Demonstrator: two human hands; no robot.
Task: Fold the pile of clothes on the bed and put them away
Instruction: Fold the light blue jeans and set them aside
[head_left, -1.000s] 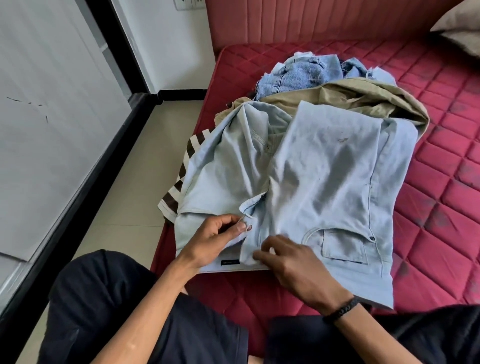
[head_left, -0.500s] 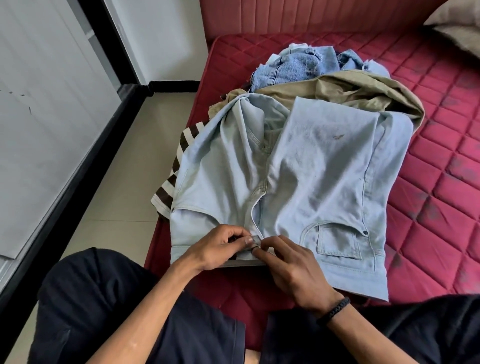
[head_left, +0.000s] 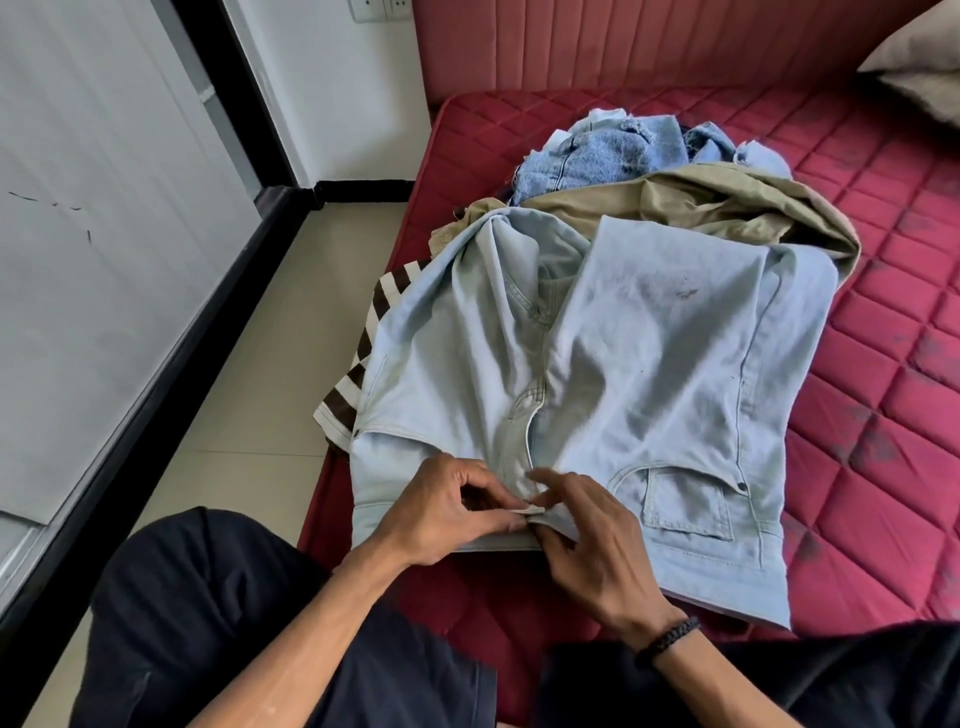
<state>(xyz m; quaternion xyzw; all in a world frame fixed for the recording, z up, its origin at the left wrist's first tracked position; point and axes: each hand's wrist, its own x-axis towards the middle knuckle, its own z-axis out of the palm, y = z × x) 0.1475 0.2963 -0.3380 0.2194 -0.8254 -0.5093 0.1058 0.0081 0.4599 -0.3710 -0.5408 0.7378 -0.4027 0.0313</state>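
Pale blue jeans (head_left: 649, 374) lie spread on top of the clothes pile, waistband nearest me. My left hand (head_left: 441, 512) pinches the left end of the waistband at the fly. My right hand (head_left: 592, 545) pinches the right end, and the two ends meet between my fingertips. Under the jeans lie a khaki garment (head_left: 691, 208), a darker blue denim piece (head_left: 602, 158) and a brown-and-white striped cloth (head_left: 358, 374) that sticks out at the left.
The pile sits on a red quilted mattress (head_left: 883, 374) with a padded red headboard (head_left: 623, 47). A pillow (head_left: 919, 67) lies at the far right. Beige floor tiles (head_left: 249, 374) and a white wardrobe door (head_left: 93, 208) are at the left.
Both hands have drawn the two waistband ends together at the fly, which stood open a second ago. The fly flap now lies flatter.
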